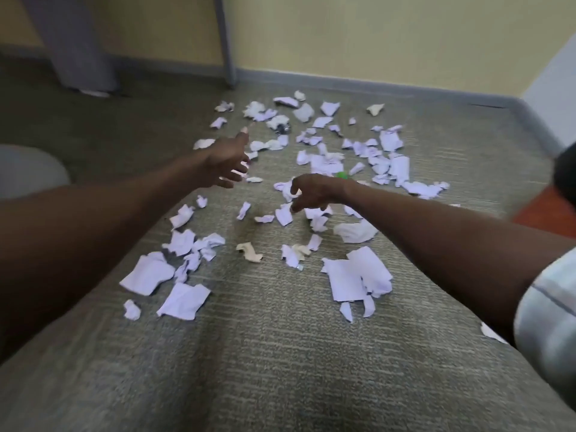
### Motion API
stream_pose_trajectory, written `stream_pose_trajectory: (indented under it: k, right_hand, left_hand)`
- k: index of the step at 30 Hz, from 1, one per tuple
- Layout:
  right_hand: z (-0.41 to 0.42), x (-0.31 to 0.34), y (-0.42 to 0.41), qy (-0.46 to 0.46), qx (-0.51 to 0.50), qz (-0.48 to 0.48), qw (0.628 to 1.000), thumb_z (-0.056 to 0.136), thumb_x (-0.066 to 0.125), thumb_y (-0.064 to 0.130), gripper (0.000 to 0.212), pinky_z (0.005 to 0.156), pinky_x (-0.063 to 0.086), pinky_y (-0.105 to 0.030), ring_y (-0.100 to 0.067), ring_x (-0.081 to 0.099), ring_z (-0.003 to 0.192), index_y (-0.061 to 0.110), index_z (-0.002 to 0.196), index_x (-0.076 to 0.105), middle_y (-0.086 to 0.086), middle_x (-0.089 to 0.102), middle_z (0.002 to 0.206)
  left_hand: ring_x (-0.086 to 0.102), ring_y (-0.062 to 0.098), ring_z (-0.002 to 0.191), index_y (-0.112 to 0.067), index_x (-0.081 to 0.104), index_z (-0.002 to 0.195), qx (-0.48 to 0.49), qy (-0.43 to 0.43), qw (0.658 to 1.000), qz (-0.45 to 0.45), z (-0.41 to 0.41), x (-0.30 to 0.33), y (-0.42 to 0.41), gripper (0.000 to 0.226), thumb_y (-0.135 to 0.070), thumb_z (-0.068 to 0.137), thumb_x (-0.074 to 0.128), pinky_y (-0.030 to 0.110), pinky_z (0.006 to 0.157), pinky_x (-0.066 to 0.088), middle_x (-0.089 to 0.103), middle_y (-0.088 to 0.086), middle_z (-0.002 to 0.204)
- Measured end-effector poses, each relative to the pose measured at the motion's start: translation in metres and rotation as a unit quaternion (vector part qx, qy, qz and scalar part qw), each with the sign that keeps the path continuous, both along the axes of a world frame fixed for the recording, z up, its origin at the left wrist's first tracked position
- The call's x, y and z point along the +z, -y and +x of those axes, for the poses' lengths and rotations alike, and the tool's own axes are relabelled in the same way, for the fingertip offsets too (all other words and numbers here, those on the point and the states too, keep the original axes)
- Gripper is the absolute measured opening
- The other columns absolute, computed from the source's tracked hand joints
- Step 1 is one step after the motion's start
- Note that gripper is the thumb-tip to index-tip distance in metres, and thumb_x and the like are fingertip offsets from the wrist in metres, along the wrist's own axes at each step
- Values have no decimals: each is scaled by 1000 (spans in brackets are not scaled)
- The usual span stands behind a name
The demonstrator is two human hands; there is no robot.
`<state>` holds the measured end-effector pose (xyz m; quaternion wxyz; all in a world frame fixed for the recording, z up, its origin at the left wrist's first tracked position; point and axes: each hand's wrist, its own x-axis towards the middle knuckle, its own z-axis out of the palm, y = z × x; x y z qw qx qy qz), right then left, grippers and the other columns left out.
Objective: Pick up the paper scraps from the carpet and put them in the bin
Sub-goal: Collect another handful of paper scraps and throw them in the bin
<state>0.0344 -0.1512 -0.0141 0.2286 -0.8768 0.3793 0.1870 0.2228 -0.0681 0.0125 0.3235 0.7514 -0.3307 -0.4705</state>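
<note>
Several torn white paper scraps (358, 280) lie scattered over the grey carpet (280, 353), from near me to the far wall. My left hand (226, 163) reaches out above the scraps with fingers spread and holds nothing. My right hand (314, 191) hangs over the middle of the mess, fingers loosely bent downward just above a small scrap (284, 215); nothing is between them. A small green object (342, 175) peeks out behind my right wrist. No bin is clearly in view.
A yellow wall with a grey skirting board (343, 79) closes the far side. A grey furniture leg (226, 42) and a grey curtain or panel (78, 42) stand at the back left. A pale rounded object (28, 169) sits at left, an orange-red surface (548, 210) at right.
</note>
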Motion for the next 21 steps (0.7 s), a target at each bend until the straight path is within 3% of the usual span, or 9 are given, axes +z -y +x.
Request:
stream_pose_trajectory:
  k: [2, 4, 7, 8, 10, 12, 15, 18, 21]
  right_hand:
    - [14, -20, -4, -19, 81, -51, 995, 87, 69, 34, 70, 94, 49, -38, -32, 55, 118, 5, 143, 38, -18, 51, 136]
    - [30, -40, -9, -51, 158, -90, 982, 84, 72, 38, 80, 98, 42, -36, -34, 48, 128, 5, 146, 32, -22, 45, 143]
    - [53, -62, -25, -78, 231, -111, 964, 84, 71, 42, 87, 103, 37, -36, -35, 40, 134, 7, 150, 25, -24, 39, 146]
    - [59, -68, -33, -73, 243, -109, 961, 84, 71, 42, 90, 106, 34, -36, -34, 37, 137, 8, 151, 22, -23, 36, 149]
    - [69, -77, -47, -62, 264, -101, 957, 82, 73, 44, 99, 110, 29, -37, -34, 31, 141, 9, 154, 14, -23, 28, 154]
    - [78, -90, -57, -64, 275, -80, 956, 79, 74, 47, 108, 113, 27, -40, -37, 25, 144, 11, 155, 7, -24, 21, 157]
    - [84, -106, -67, -81, 286, -40, 954, 70, 79, 54, 124, 113, 31, -47, -42, 24, 143, 16, 155, -2, -25, 12, 158]
    - [83, -117, -73, -105, 309, -64, 943, 67, 81, 54, 124, 107, 35, -54, -46, 26, 139, 20, 154, 0, -23, 18, 154]
    - [82, -124, -75, -93, 318, -86, 939, 67, 81, 54, 124, 106, 35, -56, -49, 24, 138, 19, 154, 0, -26, 20, 152]
  left_hand:
    - [44, 12, 63, -20, 54, 95, 23, 23, 999, -4, 14, -14, -23, 54, -65, 97, 25, 24, 59, 34, 53, 0, 82]
    - [44, 12, 62, -21, 55, 91, 55, 54, 997, -11, 25, -35, -48, 44, -55, 102, 29, 22, 54, 30, 55, 5, 88]
    - [57, 27, 110, -7, 55, 131, 55, 236, 969, -49, 39, -76, -96, 42, -32, 106, 32, 29, 81, 44, 57, 20, 132]
    - [56, 32, 118, -3, 58, 128, 40, 283, 957, -38, 41, -89, -115, 51, -35, 103, 29, 32, 92, 43, 57, 24, 131]
    - [60, 39, 112, 1, 66, 110, 38, 330, 943, 10, 44, -113, -149, 75, -55, 87, 21, 40, 95, 44, 64, 28, 117]
    - [59, 39, 114, -7, 65, 113, 102, 371, 922, 39, 45, -139, -174, 80, -71, 80, 30, 44, 97, 45, 65, 24, 119]
    - [26, 44, 143, -25, 29, 148, 211, 363, 900, 117, 36, -169, -197, 101, -87, 69, 49, 58, 115, 23, 30, 25, 154]
    - [11, 42, 149, -48, -6, 148, 245, 268, 922, 137, 27, -203, -211, 130, -101, 44, 52, 65, 115, 14, 6, 19, 163]
    - [1, 41, 150, -47, -10, 149, 256, 258, 926, 105, 6, -212, -211, 137, -98, 41, 57, 65, 117, 8, -2, 23, 162]
